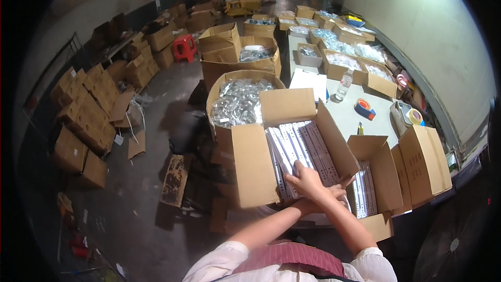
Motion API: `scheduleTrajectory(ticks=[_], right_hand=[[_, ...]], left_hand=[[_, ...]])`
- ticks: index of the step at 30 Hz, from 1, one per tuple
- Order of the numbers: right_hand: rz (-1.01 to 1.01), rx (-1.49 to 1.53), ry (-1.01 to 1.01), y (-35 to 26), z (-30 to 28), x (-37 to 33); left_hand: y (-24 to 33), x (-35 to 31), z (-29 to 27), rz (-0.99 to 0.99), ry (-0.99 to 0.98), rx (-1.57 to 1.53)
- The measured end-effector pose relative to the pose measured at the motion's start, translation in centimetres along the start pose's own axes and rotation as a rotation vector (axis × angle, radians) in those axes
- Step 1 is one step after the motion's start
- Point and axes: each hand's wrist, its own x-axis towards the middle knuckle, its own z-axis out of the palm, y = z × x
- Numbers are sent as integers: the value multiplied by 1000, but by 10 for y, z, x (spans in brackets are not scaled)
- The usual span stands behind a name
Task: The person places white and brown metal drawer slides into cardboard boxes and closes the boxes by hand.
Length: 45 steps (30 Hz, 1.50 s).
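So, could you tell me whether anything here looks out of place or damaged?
Mostly the floor: loose cardboard scraps lie scattered beside the stacked boxes. The open carton under both hands looks orderly, its white strips in neat rows.

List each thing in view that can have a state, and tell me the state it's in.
Front cardboard box: flaps open, packed with white slotted strips.
Left hand: pressing on the strips.
Right hand: crossed beneath the left; grip hidden.
Round-mouthed box: open, full of clear bagged parts.
Plastic bottle: upright on table.
Red stool: upright.
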Motion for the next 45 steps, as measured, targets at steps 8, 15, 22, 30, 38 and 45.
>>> scheduleTrajectory(ticks=[8,15,22,30,38,45], right_hand=[[104,-338,-110,-24,35,33],[-100,-517,-155,-42,-3,29],[-388,-472,-168,14,-6,38],[-324,306,-397,60,-14,44],[-248,-374,-100,59,-16,9],[-251,-223,-105,78,-22,1]], left_hand=[[-12,4,2,72,-5,17],[-11,5,5,147,64,12],[23,14,8,-40,101,30],[40,13,-4,-163,-17,51],[27,15,6,-161,-8,436],[41,8,6,-136,108,221]])
